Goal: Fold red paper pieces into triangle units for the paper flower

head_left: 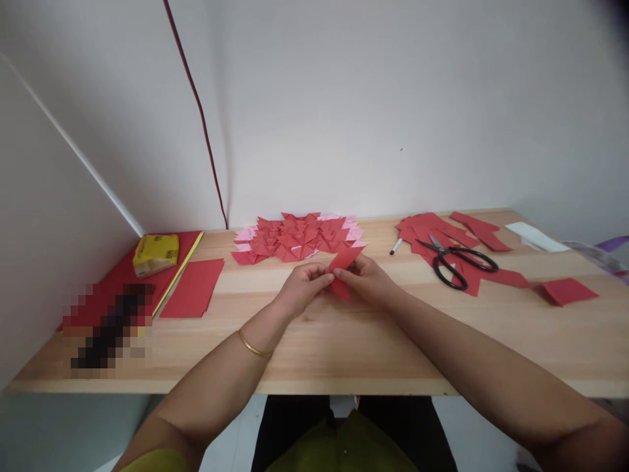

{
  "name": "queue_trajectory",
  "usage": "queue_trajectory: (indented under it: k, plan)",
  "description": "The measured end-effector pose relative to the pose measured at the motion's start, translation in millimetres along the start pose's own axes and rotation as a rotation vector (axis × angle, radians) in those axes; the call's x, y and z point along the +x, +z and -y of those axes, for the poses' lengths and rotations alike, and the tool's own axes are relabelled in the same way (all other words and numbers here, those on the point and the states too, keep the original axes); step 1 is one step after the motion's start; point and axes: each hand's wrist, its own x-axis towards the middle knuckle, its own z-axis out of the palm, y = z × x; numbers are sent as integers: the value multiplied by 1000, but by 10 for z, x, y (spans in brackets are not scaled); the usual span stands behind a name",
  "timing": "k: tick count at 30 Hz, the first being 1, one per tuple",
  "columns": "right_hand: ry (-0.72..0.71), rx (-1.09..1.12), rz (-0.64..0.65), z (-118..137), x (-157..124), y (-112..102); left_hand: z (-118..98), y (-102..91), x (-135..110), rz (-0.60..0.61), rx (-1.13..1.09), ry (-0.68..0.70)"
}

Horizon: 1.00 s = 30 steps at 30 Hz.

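Note:
Between both hands, just above the wooden table (295, 354), I hold a folded piece of red paper (348, 259). My left hand (305, 288) pinches its left side with thumb and fingers. On the other side, my right hand (366, 278) grips it, the thumb lying over the front and the fingers behind. One pointed end of the paper sticks up to the right, and another points down below the thumbs. Right behind the hands lies a heap of folded red and pink paper pieces (295, 237).
Black-handled scissors (449, 255) rest on red paper scraps (427, 226) at the right, near a marker (396, 246). Further right is a folded red sheet (567, 291). Flat red sheets (192, 288) and a yellow packet (156, 254) lie at the left.

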Motion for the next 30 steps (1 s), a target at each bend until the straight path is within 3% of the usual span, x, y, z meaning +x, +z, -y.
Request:
queue_trajectory:
  k: [3, 8, 12, 21, 30]
  plan:
    - [4, 18, -47, 21, 2, 23, 7, -2, 4, 34, 37, -24]
    - [-26, 44, -19, 40, 19, 31, -53, 7, -12, 12, 179, 87]
    - [-9, 116, -24, 3, 35, 11, -80, 8, -20, 15, 235, 51]
    - [-21, 86, 85, -18, 36, -19, -38, -25, 28, -123, 81, 109]
    - [7, 122, 92, -33, 12, -3, -32, 5, 13, -138, 81, 103]
